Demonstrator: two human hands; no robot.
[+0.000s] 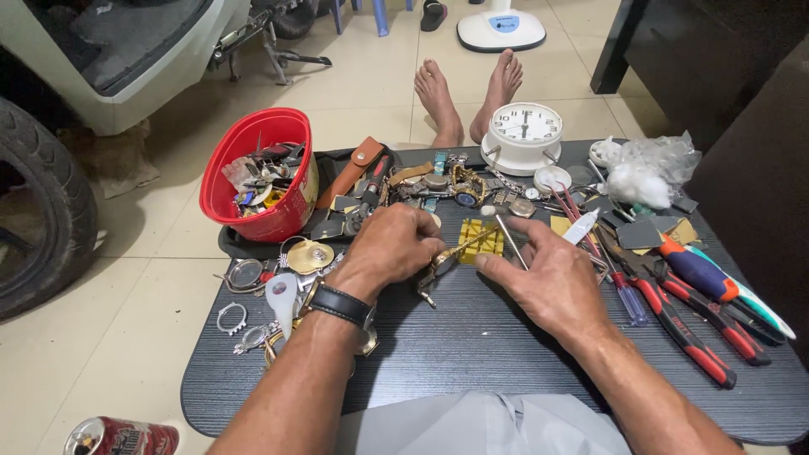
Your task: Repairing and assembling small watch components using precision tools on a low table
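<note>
**Working a gold watch bracelet over a yellow block**

Gripping a gold-coloured watch bracelet [445, 259], the left hand [389, 246] is curled closed around its near end, knuckles up, with a black-strapped wristwatch [339, 304] on that wrist. The bracelet runs from under those fingers across to a small yellow holder block [481, 240] lying on the dark counter [472, 354], just ahead of both hands. The right hand [548, 282] sits close beside it, thumb and fingertips pinching a thin metal pin tool [511, 241] that slants up and away towards the block; its other fingers are loosely bent.

To the left stands a red plastic tub [278, 221] full of watch parts, with loose watch cases and rings scattered before it. At the far edge a white alarm clock [523, 135] faces the person, beside a crumpled clear bag [650, 168] holding white wadding. On the right lie red-handled pliers [691, 333] and a blue-handled screwdriver [625, 297]. Beyond the counter, bare feet [468, 93] rest on the tiled floor. A drink can [122, 436] lies at the bottom left.
</note>
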